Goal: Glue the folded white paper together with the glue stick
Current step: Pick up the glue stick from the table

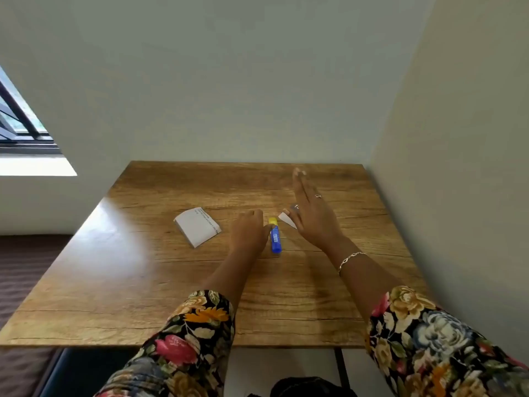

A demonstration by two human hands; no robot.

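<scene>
Floral-print sleeves (197, 333) cover 2 forearms at the bottom of the view, both reaching out over a brown wood-grain worktop (143, 282).

The left hand (249, 232) rests knuckles-up near the middle of the worktop with its fingers curled under. Its thumb side lies against or just beside a blue glue stick with a yellow cap (275, 237), which lies flat on the wood with the cap pointing away from the person. No finger wraps round the stick's visible side. Whether this grip has any hold on the stick cannot be told.

The right hand (312, 217) is lifted above the worktop and turned on edge, its fingers straight and close together, so its grip is wide and holds nothing. It wears a thin ring (318, 196) and a silver chain bracelet (350, 257) at the wrist. A small white paper scrap (287, 221) shows just below its thumb, partly hidden by the hand; contact cannot be told.

A folded white paper printed with small black text (197, 226) lies flat on the worktop to the left of the left hand, apart from it and from the stick.

Pale walls (257, 81) meet behind the worktop, and a dark-framed window (20, 121) sits at the far left.
</scene>
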